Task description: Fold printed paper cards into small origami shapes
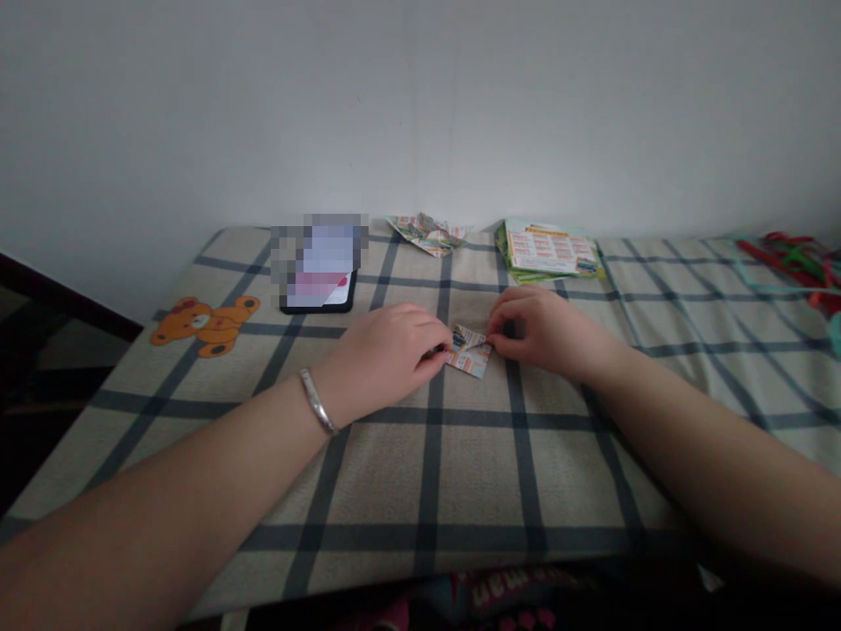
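Observation:
A small folded piece of printed paper [469, 358] lies low over the checked tablecloth, between both hands. My left hand [398, 350] pinches its left edge between thumb and fingers; a silver bangle [316, 403] circles that wrist. From the other side, my right hand [542, 333] pinches the paper's upper right corner. Flaps and creases show on the paper's face, with coloured print. The fingertips hide part of its two side edges.
Behind my hands, a crumpled folded printed paper [430, 234] and a stack of printed leaflets [552, 251] lie near the wall. A phone [321, 263] rests back left, near an orange bear picture [205, 326]. Tangled red and green strips [795, 263] lie far right on the tablecloth [368, 499].

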Available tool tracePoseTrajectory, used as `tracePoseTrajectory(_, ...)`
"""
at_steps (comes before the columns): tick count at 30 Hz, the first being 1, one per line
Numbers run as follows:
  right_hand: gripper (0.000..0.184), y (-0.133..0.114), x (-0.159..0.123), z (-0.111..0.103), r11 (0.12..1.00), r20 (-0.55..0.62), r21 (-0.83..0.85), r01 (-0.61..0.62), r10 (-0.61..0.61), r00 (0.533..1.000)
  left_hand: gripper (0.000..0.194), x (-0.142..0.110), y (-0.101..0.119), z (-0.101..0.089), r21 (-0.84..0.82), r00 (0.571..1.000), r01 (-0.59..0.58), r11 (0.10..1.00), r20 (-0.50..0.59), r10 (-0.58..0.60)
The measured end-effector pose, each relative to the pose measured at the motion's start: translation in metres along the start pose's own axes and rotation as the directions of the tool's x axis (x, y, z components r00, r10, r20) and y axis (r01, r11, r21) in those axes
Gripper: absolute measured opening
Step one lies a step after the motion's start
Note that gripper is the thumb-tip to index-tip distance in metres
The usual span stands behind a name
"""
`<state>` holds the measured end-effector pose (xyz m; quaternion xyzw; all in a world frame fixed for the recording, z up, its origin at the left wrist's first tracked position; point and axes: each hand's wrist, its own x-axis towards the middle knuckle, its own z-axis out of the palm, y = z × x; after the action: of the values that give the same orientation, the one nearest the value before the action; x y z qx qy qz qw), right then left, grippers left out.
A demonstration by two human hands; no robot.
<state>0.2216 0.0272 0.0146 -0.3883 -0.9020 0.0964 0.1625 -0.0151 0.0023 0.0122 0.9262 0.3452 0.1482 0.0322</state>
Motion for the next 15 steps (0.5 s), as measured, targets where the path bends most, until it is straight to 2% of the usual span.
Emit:
tracePoseTrajectory(9,0.010,-0.0012,0.0046,-0.0008,0.986,0.059,0.014,-0.165,0.164,0.985,0.021,0.0022,-0.0028,0.0094,0.063,0.998,-0.043,0.997,-0.048,0.046)
tracePoseTrajectory(15,0.011,0.0002,0.0056,-0.0007,0.973,0.107,0.030,-0.227,0.223,0.969,0.020,0.0007,0.0018,0.0095,0.198,0.991,-0.109,0.974,-0.060,0.122)
